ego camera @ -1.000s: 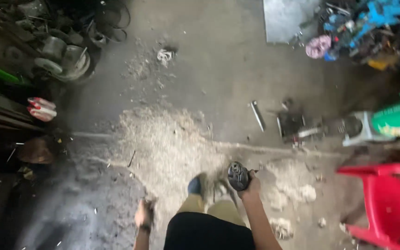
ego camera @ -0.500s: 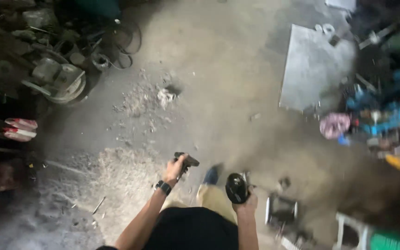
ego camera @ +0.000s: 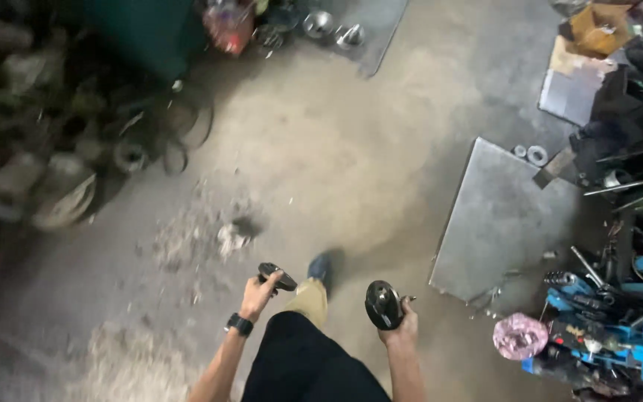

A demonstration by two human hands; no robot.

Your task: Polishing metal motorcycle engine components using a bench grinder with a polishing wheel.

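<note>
- The view had swung within 1 second: the red plastic chair and the sawdust heap seen earlier were gone from sight, and a grey metal sheet (ego camera: 498, 216) now lay on the concrete floor (ego camera: 321, 149) ahead to the right. The person appeared to be walking across the workshop with both parts in hand.
- The left hand (ego camera: 256, 295), which hung low beside the leg 1 second before, was now raised in front, fingers closed around a small dark metal part (ego camera: 277, 275).
- The right hand (ego camera: 398, 324) was clamped on a dark round disc-shaped part (ego camera: 382, 304), held upright at waist height, as in both earlier frames.
- A blue shoe (ego camera: 319, 268) stepped forward between the 2 hands.
- A small pile of debris (ego camera: 231, 237) lay just ahead on the left, close to the walking line.
- Dark coiled rings and scrap (ego camera: 150, 141) crowded the left side; blue machine parts (ego camera: 619, 327) and a pink rounded object (ego camera: 520, 336) crowded the right, leaving a bare strip of floor between.
</note>
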